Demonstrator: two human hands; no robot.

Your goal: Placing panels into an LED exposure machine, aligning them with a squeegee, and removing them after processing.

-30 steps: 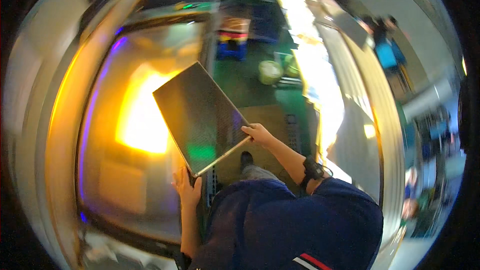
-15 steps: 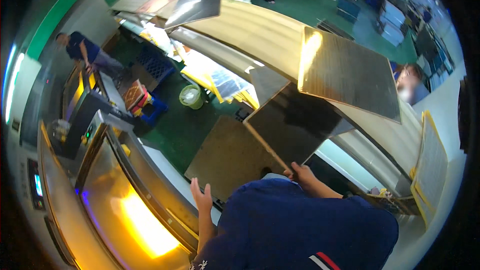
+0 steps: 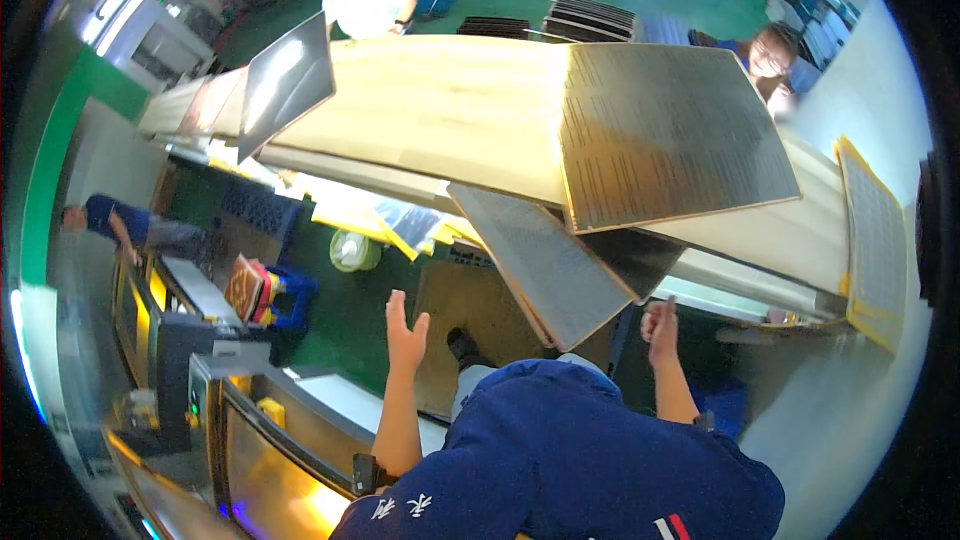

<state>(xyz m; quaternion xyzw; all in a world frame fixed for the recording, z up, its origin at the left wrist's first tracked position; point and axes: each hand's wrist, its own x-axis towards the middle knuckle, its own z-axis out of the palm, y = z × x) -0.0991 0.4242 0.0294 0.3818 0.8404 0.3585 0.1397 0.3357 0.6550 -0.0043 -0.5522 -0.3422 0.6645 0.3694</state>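
Note:
My left hand (image 3: 405, 342) is raised over the floor with fingers stretched and nothing in it, apart from the panels. A thin grey rectangular panel (image 3: 550, 265) with copper-coloured edges lies tilted in front of my body. Behind it, a darker panel (image 3: 648, 258) shows in part. My right hand (image 3: 659, 328) has its fingers curled close to the corner where these two panels meet; whether it grips either one is hidden. A larger dark panel with copper edges (image 3: 680, 135) rests on the long pale bench (image 3: 440, 90).
Another dark panel (image 3: 288, 85) stands tilted at the bench's left part. Lower left is a machine (image 3: 275, 460) with a glowing bed. A light-green bucket (image 3: 354, 250) and blue crate (image 3: 292, 300) stand on the floor. One person (image 3: 362, 5) is behind the bench, another (image 3: 120, 220) at left.
My view has turned. The panel by my right hand has swung round and now shows a grey face. My right hand has moved right to its corner; my left stays open.

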